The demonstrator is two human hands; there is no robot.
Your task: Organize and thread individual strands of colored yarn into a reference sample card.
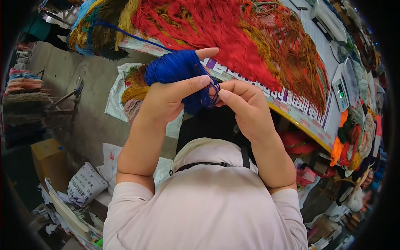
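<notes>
Beside the table (291,114), closed right fingers (228,98) seemingly pinch blue yarn (171,67).

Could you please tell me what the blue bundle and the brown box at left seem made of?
Blue bundle: yarn or thread with a slight sheen, shown by its fine strands; fibre type unclear.
Brown box: probably cardboard with a matt finish, judging by its flat brown faces.

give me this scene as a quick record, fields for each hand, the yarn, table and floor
left hand: holding blue yarn bundle
right hand: thumb and forefinger at loose blue strands by the bundle's right end
on table: red yarn, rust-brown yarn
table's right side: scale with lit display
floor, left: cardboard box, white printed sack
</notes>
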